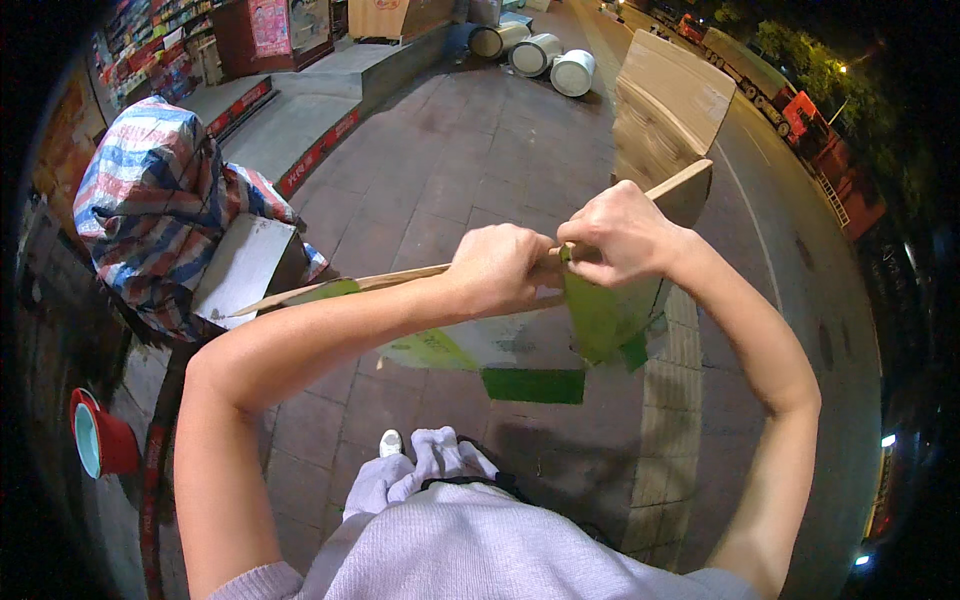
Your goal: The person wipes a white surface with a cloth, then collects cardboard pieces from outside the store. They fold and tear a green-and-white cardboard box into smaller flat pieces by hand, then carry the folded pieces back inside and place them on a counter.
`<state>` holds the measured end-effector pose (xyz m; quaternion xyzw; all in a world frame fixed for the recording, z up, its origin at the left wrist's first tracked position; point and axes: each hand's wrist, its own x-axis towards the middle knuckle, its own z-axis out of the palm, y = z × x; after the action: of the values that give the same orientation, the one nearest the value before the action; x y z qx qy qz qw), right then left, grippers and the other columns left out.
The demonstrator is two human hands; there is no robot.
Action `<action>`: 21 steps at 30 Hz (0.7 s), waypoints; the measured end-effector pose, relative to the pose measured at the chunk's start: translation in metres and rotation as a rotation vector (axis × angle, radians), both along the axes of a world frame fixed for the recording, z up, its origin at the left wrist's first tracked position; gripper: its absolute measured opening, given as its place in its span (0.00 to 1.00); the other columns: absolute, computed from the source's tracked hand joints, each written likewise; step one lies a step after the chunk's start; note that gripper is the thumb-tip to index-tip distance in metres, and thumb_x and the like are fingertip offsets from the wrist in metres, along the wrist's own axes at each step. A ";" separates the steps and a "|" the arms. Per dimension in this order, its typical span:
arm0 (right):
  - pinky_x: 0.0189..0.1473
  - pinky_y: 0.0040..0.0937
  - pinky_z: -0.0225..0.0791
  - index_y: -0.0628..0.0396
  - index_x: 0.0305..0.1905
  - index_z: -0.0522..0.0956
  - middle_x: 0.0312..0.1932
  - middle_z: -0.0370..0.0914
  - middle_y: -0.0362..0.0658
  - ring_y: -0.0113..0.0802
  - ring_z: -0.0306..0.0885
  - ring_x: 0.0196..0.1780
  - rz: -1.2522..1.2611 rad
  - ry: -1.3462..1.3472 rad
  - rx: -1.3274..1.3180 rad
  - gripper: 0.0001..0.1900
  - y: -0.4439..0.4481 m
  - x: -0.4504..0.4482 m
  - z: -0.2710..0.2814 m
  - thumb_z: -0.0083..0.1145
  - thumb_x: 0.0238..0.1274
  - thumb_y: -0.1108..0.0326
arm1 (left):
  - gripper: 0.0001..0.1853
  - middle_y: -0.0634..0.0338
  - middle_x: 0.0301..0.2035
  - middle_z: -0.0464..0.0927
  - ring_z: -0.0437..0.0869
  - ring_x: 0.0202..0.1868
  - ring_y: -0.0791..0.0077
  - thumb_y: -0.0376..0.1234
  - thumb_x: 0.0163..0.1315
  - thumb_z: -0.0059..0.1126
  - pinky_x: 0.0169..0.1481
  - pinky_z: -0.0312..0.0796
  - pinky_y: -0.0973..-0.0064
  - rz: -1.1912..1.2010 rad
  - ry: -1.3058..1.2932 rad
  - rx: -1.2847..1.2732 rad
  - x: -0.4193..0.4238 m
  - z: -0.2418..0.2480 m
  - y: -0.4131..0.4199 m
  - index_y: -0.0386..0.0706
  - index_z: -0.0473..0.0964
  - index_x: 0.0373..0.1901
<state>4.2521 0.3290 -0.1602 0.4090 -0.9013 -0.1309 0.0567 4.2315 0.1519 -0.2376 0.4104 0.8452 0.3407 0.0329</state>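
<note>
In front of my body I hold a piece of cardboard, its printed face [517, 337] white and green and its upper edge brown. My left hand [499, 266] is closed over that edge near the middle. Just to the right, my right hand [619, 232] pinches the edge beside a bent green part [600, 315]. The two hands are almost touching. A large brown cardboard flap [667, 97] rises beyond my right hand; whether it belongs to the same piece I cannot tell. My fingertips are partly hidden.
A bundle under striped plastic sheeting [150, 202] stands at left, beside a pale box [247, 262]. Lower left is a red bucket [112, 439]. Steps [315, 105] lead to a shop front. Several cylinders [574, 73] lie on the paving ahead. A road with trucks runs at right.
</note>
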 end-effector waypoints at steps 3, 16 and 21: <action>0.30 0.42 0.71 0.51 0.24 0.77 0.19 0.76 0.47 0.46 0.78 0.28 0.026 -0.024 -0.052 0.09 -0.005 0.001 -0.002 0.56 0.41 0.59 | 0.13 0.48 0.23 0.79 0.80 0.28 0.50 0.40 0.51 0.65 0.34 0.71 0.60 0.000 0.107 -0.062 -0.001 0.007 0.000 0.40 0.79 0.28; 0.26 0.27 0.65 0.46 0.25 0.71 0.18 0.69 0.33 0.27 0.74 0.25 0.348 0.234 -0.098 0.07 -0.019 0.036 0.006 0.59 0.47 0.60 | 0.09 0.51 0.16 0.72 0.75 0.19 0.52 0.34 0.50 0.64 0.22 0.63 0.63 -0.460 0.385 0.037 0.005 0.033 -0.044 0.37 0.75 0.22; 0.25 0.26 0.63 0.46 0.26 0.72 0.18 0.69 0.31 0.26 0.73 0.24 0.406 0.254 -0.153 0.08 -0.025 0.035 0.018 0.60 0.48 0.58 | 0.09 0.55 0.19 0.76 0.77 0.20 0.57 0.32 0.49 0.63 0.22 0.65 0.65 -0.491 0.536 0.040 0.008 0.043 -0.066 0.40 0.79 0.31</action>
<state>4.2873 0.3037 -0.1419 0.5562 -0.7937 -0.0985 0.2257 4.2395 0.0860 -0.1944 0.6765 0.6932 0.2195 -0.1167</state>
